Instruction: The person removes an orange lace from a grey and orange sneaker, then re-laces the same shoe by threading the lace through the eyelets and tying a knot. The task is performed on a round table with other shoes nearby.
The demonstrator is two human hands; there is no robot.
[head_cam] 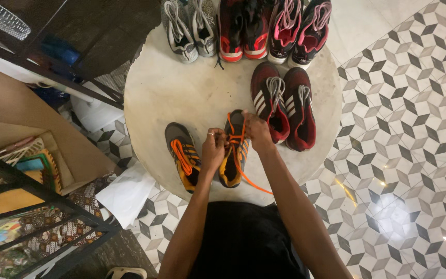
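Observation:
Two grey and orange sport shoes stand on a round pale table (171,93). My left hand (213,150) and my right hand (256,130) both pinch the orange lace (236,138) over the right one of these shoes (232,173). A loose end of the lace trails off toward the table's near edge. The other shoe of the pair (182,154) sits just left of my left hand, with its lace tied. A ring shows on my left hand.
A dark red pair with white stripes (284,106) lies right of my hands. At the table's far edge stand a grey pair (189,28), a red and black pair (243,28) and a black and pink pair (299,28). A metal shelf (42,206) and white paper (125,194) are at the left.

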